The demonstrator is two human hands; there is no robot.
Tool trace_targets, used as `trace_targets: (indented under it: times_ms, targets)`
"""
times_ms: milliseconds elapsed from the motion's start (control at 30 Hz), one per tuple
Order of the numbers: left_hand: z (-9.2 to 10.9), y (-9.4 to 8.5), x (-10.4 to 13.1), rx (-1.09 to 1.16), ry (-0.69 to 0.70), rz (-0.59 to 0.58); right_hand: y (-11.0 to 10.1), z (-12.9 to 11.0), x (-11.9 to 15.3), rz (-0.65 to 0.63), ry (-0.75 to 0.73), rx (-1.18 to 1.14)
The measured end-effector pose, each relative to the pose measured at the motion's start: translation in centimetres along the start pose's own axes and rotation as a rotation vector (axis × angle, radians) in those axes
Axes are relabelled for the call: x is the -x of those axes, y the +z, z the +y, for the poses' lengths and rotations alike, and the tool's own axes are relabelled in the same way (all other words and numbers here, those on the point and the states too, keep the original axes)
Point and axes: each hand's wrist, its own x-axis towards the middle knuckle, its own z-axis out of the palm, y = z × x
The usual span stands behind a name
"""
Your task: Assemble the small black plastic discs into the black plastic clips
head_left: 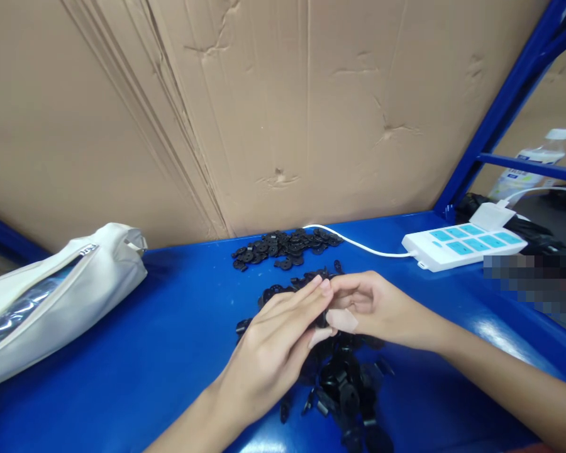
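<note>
Two bare hands brought together above a blue tabletop [193,314] strewn with small black parts. The left hand [266,346] is held with its fingers extended and laid close together, their tips meeting those of the right hand [384,314], whose fingers are curled; both thumbs are drawn in beneath, with pale wraps [343,320] at their tips. A dark piece [324,319] is glimpsed in the narrow gap between the hands, but whether it is pinched there or merely seen beyond cannot be told. The parts are gathered in a near heap [344,387], lying beneath the hands and in front of them, and a far heap [287,245] beside the cardboard [264,126]. From their flat, rounded, pierced outlines and slight sheen, the parts may be judged light, stiff and somewhat slippery, with thin portions that might be snapped if bent. Each is probably best taken singly, by opposite edges of the disc, between thumb and forefinger. A white power strip [466,245] is seen at right, a pale pouch [99,296] at left.
</note>
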Motion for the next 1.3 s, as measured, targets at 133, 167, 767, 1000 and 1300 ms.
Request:
trace_targets:
  times_ms: [133,167,767,1000,1300]
  targets:
    - [0.3,0.3,0.3,-0.05,0.073,-0.009,0.9,-0.1,0.2,0.064,0.01,-0.04]
    - [0.5,0.4,0.4,-0.071,0.084,-0.004,1.1,-0.2,0.3,0.089,0.019,-0.05]
    - [1.6,0.9,0.8,-0.405,0.169,-0.055,1.8,0.4,0.6,0.131,0.049,-0.115]
    - [1.1,0.0,0.3,-0.242,-0.053,0.072,2.4,0.0,0.5,0.18,0.07,-0.078]
    - [-1.8,-0.5,0.2,-0.127,-0.322,0.021,-3.0,0.5,-5.5,0.322,-0.157,0.973]
